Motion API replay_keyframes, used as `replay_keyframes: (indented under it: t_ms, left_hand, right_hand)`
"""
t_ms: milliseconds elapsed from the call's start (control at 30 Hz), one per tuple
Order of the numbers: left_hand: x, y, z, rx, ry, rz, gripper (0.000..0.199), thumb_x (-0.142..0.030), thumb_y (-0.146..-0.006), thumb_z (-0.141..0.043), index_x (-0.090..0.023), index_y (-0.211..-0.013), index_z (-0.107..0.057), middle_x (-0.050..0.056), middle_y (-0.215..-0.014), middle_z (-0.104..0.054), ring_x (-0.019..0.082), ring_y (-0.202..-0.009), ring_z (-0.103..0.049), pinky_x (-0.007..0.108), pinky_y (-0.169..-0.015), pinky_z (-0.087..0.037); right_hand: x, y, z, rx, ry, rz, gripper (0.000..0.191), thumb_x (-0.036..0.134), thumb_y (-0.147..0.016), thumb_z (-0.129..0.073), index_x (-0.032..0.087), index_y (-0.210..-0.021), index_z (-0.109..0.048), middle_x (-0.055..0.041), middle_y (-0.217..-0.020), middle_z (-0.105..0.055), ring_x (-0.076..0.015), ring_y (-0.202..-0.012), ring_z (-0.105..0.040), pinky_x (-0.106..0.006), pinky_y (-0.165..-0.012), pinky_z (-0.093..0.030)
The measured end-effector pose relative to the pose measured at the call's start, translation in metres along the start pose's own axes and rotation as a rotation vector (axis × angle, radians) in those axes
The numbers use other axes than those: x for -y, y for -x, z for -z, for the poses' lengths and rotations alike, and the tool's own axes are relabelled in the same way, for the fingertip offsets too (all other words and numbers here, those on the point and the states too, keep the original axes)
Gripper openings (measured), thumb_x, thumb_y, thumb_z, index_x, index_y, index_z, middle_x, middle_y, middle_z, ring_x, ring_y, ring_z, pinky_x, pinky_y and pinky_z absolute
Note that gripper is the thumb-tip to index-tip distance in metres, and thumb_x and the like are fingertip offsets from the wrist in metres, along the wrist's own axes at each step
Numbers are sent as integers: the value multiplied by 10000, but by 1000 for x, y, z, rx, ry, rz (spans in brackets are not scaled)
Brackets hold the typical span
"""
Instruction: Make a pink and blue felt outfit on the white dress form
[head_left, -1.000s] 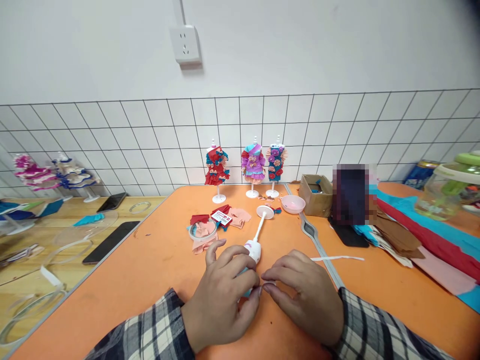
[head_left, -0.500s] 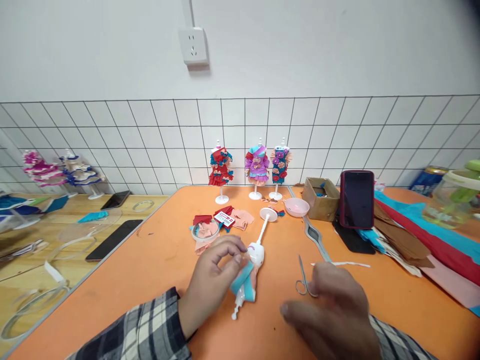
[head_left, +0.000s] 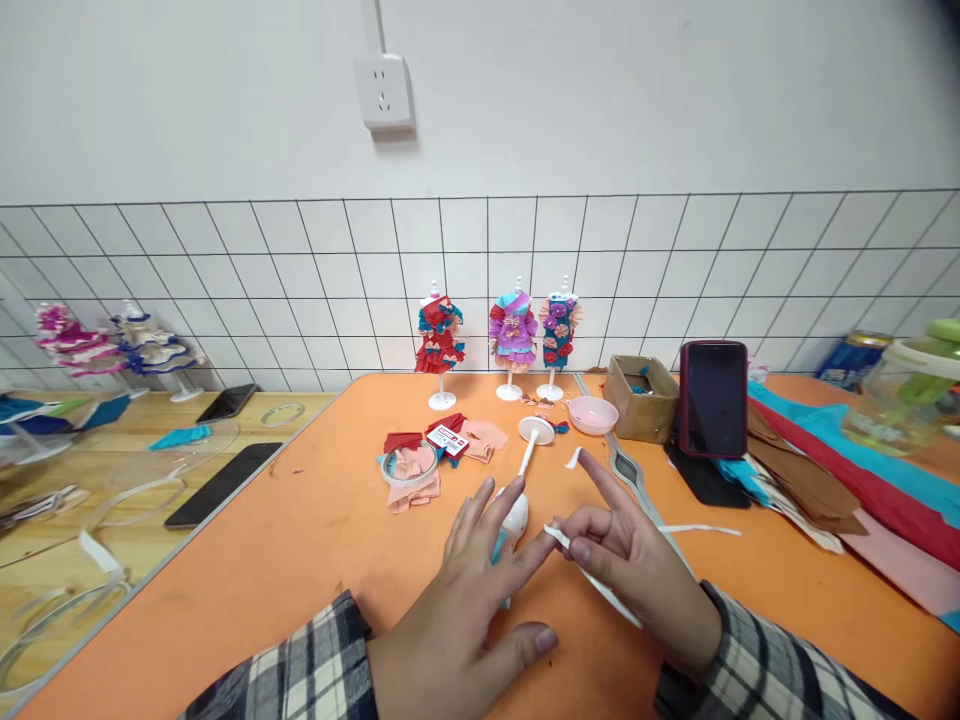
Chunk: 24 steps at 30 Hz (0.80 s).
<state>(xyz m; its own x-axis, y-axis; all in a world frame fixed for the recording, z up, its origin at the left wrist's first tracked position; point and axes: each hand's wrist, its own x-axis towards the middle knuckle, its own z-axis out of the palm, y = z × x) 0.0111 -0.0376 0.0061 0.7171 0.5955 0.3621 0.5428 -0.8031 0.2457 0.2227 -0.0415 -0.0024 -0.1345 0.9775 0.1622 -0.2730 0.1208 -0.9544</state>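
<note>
My left hand (head_left: 469,590) is spread flat, palm down, over a small white dress form (head_left: 516,518) lying on the orange table. It hides most of the form and its light-blue fabric band; the round base (head_left: 535,431) shows beyond. My right hand (head_left: 630,565) pinches a narrow white tape-like strip (head_left: 556,537) between thumb and fingers, close to my left index fingertip. A small white piece (head_left: 574,458) clings to the tip of my raised right index finger. A longer white strip (head_left: 611,598) trails below that hand. The scissors are hidden.
Three dressed mini forms (head_left: 440,340) stand at the back. Fabric scraps and a tape roll (head_left: 409,465) lie left of centre. A pink bowl (head_left: 592,415), cardboard box (head_left: 641,398), propped phone (head_left: 713,400) and fabric strips (head_left: 870,470) are on the right.
My left hand has let go of the dress form and spread its fingers over it. My right hand has moved left, up to the left fingers, with white strips now visible in it.
</note>
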Motion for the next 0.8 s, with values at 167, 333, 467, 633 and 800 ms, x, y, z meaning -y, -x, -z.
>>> replay_keyframes:
  t_ms: [167, 333, 467, 633, 800]
  left_hand:
    - [22, -8, 16, -132, -375, -185, 644, -60, -884, -448, -297, -1470, -326, 65, -1542, -302, 318, -1427, -167, 541, -1120, -235]
    - [61, -7, 26, -209, -337, -43, 542, -89, -899, -459, -266, -1410, -423, 108, -1466, -381, 306, -1357, -290, 521, -1084, -292]
    - [76, -4, 21, -159, -191, 31, 522, -129, -901, -473, -264, -1403, -419, 101, -1429, -412, 294, -1314, -330, 526, -1070, -317]
    - [69, -2, 16, -103, -132, 22, 509, -147, -900, -493, -290, -1385, -437, 88, -1454, -377, 307, -1342, -281, 546, -1078, -297]
    - [62, -1, 17, 0, -103, -23, 477, -167, -927, -470, -300, -1384, -446, 84, -1463, -372, 304, -1349, -274, 533, -1070, -310]
  right_hand:
    - [19, -10, 31, 91, 318, -43, 875, 427, -822, -659, 262, -1506, -139, 12, -783, -588, -140, -676, -535, -298, -697, -471]
    - [36, -26, 95, -89, 765, -84, 806, 500, -840, -564, 228, -1499, -187, -18, -827, -620, -202, -805, -599, -326, -758, -490]
    - [32, -34, 140, -213, 1026, -219, 853, 550, -850, -466, 179, -1523, -96, -17, -821, -638, -219, -751, -620, -301, -672, -483]
    - [15, -37, 158, -118, 1254, -298, 883, 403, -827, -499, 116, -1518, -31, -13, -753, -649, -236, -729, -635, -310, -646, -453]
    - [7, -44, 152, -146, 1387, -404, 878, 356, -800, -527, 128, -1520, -80, -66, -825, -686, -261, -747, -666, -317, -618, -444]
